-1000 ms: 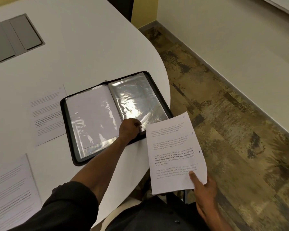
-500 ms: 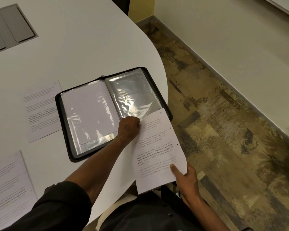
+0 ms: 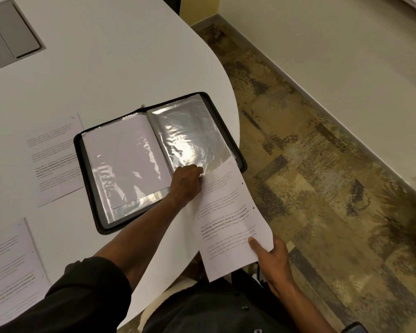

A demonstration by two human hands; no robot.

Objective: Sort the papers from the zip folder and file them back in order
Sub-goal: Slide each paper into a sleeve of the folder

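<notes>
The left hand (image 3: pixel 186 182) has its fingers curled at the bottom edge of the empty right-hand plastic sleeve (image 3: pixel 190 138), apparently pinching it open, though the exact grip is hard to tell. The right hand (image 3: pixel 270 254) pinches the lower corner of a printed sheet (image 3: pixel 228 212), thumb on top, its upper end reaching over the sleeve's lower corner beside the left hand. The zip folder (image 3: pixel 101 227) lies open near the rounded table (image 3: pixel 106 68) edge; its left sleeve (image 3: pixel 123 162) already holds a page. Two more printed pages wait on the table: one (image 3: pixel 55 159) just left of the folder, another (image 3: pixel 10 265) nearer the person. So filing looks under way, with at least three sheets left. The left forearm crosses the table; the right reaches from off its edge.
</notes>
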